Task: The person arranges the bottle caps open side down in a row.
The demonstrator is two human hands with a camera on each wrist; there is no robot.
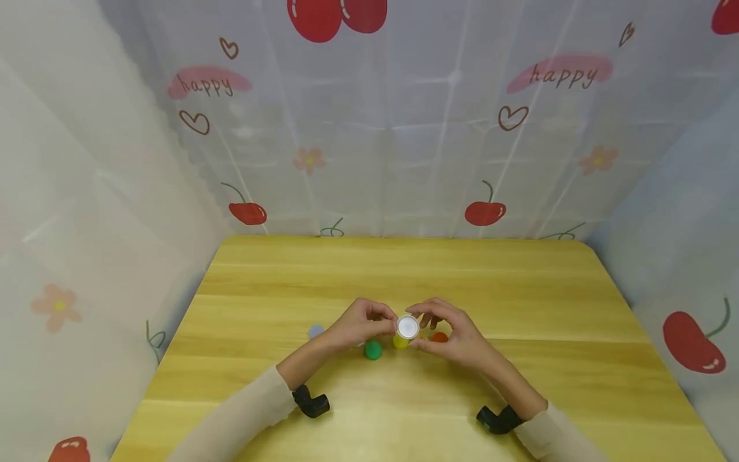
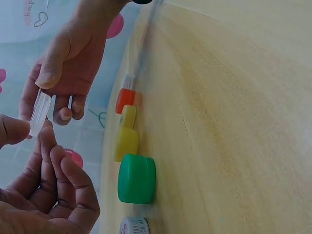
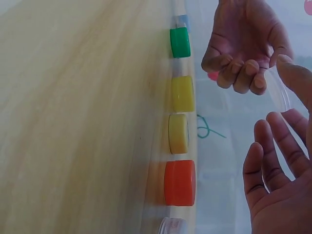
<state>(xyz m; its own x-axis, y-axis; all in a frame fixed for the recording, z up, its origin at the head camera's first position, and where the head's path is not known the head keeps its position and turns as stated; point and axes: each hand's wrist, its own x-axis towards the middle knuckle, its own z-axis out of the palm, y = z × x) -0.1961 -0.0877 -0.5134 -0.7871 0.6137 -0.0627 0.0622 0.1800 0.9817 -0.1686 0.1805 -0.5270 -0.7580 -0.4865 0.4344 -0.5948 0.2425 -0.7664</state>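
Observation:
Above a row of bottle caps, both hands hold a clear, shallow round cap (image 1: 408, 327), which looks whitish in the head view. My left hand (image 1: 369, 322) pinches its left side between thumb and forefinger, the other fingers curled loosely. From the right, my right hand (image 1: 456, 333) spans the rim, forefinger at the top and thumb at the bottom. Below the hands sit a green cap (image 1: 373, 350), a yellow cap (image 1: 401, 342), a paler yellow cap (image 3: 178, 134) and an orange-red cap (image 1: 439, 337). The right hand partly covers the paler one in the head view.
A pale blue cap (image 1: 315, 331) lies left of the left hand. The left wrist view shows a white cap with printing (image 2: 135, 226); a clear ribbed cap (image 3: 173, 226) stands past the orange-red one. A patterned curtain (image 1: 381, 128) surrounds the wooden table (image 1: 404, 276).

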